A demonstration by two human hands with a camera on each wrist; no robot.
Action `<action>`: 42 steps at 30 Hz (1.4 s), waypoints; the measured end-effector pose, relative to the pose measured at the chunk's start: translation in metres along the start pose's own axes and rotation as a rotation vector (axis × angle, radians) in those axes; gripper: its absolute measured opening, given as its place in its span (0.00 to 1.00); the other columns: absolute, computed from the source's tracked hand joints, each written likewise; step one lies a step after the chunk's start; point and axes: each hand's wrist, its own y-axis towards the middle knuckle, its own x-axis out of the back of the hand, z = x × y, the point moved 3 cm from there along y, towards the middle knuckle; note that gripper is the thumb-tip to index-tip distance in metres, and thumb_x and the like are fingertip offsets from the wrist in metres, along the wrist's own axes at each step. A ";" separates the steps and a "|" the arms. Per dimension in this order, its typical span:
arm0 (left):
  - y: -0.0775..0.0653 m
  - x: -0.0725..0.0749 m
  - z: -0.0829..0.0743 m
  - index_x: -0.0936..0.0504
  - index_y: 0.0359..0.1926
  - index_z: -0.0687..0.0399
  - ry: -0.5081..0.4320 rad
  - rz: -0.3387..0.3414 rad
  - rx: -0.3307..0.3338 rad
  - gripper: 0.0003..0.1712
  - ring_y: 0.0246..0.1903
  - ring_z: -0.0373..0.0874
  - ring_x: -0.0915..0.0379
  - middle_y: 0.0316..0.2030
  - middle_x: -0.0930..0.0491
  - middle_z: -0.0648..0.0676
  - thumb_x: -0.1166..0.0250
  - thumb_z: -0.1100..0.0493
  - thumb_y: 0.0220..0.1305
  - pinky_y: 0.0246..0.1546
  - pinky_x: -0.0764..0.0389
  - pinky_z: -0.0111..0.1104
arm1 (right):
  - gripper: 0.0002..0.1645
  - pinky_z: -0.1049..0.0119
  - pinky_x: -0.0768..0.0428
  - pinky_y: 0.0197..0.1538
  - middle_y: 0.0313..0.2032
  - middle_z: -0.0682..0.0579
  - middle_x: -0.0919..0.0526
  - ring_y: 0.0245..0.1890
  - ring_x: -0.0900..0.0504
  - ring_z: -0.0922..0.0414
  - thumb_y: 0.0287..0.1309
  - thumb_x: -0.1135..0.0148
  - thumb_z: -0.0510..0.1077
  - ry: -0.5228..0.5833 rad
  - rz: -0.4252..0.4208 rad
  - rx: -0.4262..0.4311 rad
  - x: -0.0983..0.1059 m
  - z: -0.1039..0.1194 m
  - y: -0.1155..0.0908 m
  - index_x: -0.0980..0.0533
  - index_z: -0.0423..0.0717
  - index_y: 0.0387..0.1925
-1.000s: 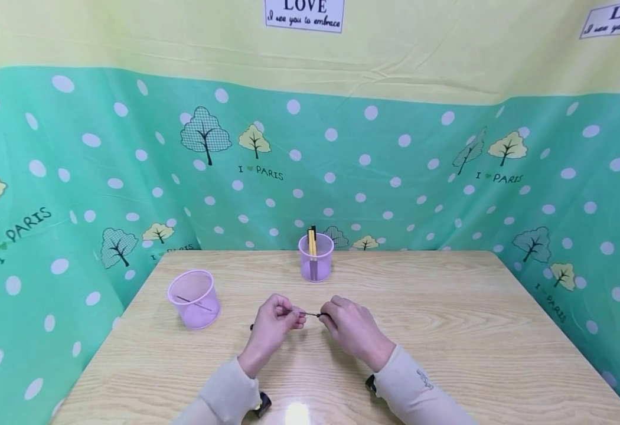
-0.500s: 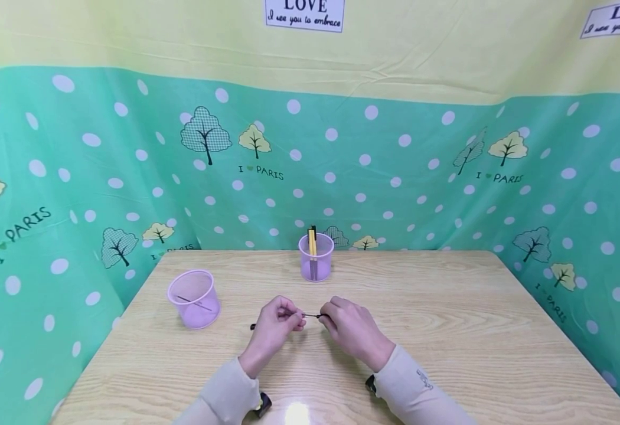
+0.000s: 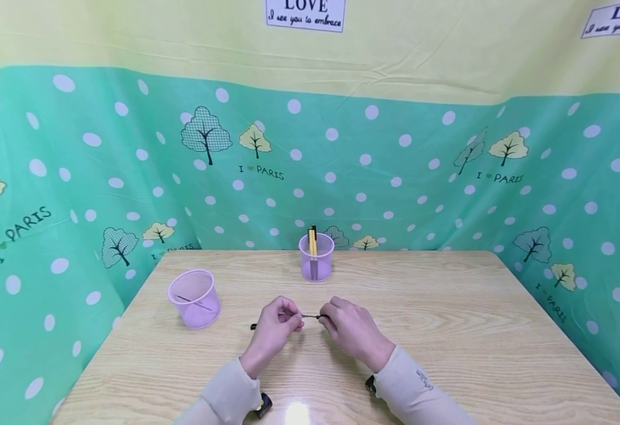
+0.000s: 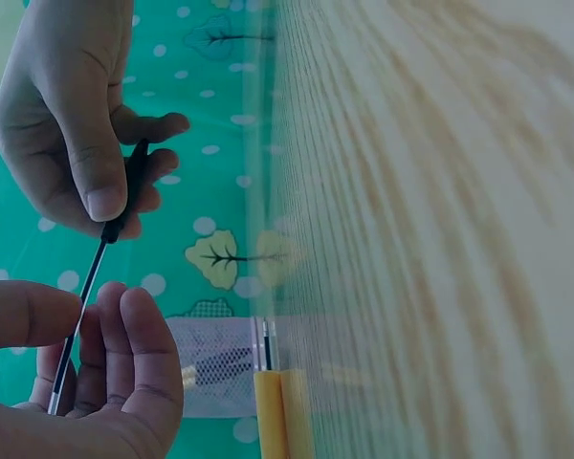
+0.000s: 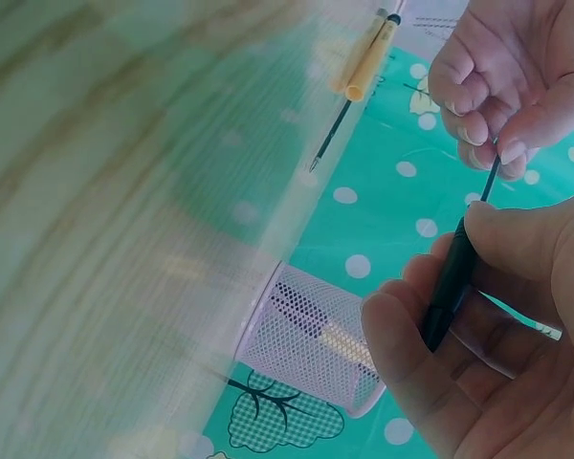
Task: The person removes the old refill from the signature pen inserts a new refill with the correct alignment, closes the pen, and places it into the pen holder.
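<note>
Over the middle of the table, my left hand point(image 3: 271, 329) pinches a thin pen refill point(image 4: 90, 274) between thumb and fingertips. My right hand point(image 3: 353, 330) grips a tapered black pen piece point(image 5: 450, 287), thumb on one side and fingers curled round the other. The refill runs straight from the narrow end of that piece to my left fingertips, and its far end shows past them in the left wrist view. On the table beyond my left hand lies a yellow pen barrel point(image 5: 367, 69), with another refill point(image 5: 333, 136) in line with it. Mostly my left hand hides these in the head view.
A purple mesh cup point(image 3: 199, 319) at the left holds thin dark rods. Another purple mesh cup point(image 3: 324, 268) at the back middle holds yellow-and-black pens. Behind the wooden table point(image 3: 448, 307) hangs a green and yellow printed curtain point(image 3: 395, 206).
My left fingertips have drawn back slightly to the left along the refill. A little more of the black end on the table shows beside my left wrist. My right hand has stayed in place.
</note>
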 end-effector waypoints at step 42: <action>0.008 -0.004 0.013 0.27 0.36 0.67 0.129 0.017 -0.012 0.05 0.26 0.43 0.27 0.30 0.24 0.57 0.41 0.73 0.57 0.30 0.19 0.38 | 0.02 0.70 0.25 0.27 0.27 0.61 0.26 0.26 0.27 0.65 0.59 0.37 0.44 0.003 0.002 0.015 0.002 0.002 0.000 0.21 0.51 0.31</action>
